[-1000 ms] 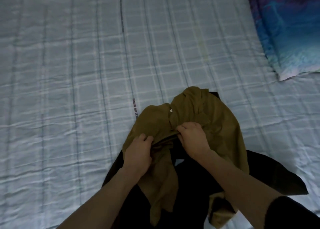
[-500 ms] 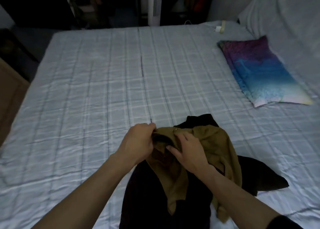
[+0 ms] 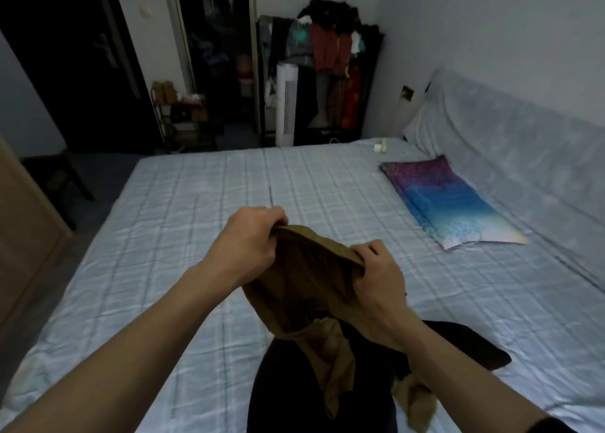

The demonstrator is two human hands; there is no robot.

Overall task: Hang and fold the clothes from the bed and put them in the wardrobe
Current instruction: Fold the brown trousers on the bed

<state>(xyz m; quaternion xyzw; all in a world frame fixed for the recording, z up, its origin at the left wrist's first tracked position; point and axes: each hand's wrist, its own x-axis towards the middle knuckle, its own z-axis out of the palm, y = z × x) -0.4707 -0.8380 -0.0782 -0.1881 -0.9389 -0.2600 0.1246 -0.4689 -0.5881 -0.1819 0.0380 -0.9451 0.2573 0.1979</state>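
The olive-brown garment (image 3: 307, 288) is hanging in the air above the near part of the bed (image 3: 196, 236). Its upper edge is stretching between two hands, while the rest is drooping in loose folds toward a black garment (image 3: 471, 344) that is lying crumpled on the sheet beneath. The left hand (image 3: 250, 243) is gripping one end of that edge, its fingers (image 3: 278, 218) curling tightly over the cloth. The right hand (image 3: 379, 279) is gripping the other end, its fingers (image 3: 366, 249) wrapping round the fabric. Both are closed on the garment — neither is free.

The step in hand looks like shaking the piece out and finding its shape before hanging or folding it. To do that well, the hands should be working outward along the edge until they are holding true corners or shoulder seams, so the cloth is falling flat rather than twisted. The lower part is bunching at present, and one tail is dangling under the right forearm. Lifting higher would be clearing it from the black garment — otherwise the two may end up dragging together.

Farther off, a multicoloured pillow (image 3: 451, 203) is lying toward the right side of the bed. A clothes rack (image 3: 330, 72) crowded with hung clothes is standing against the far wall, well apart from the hands.
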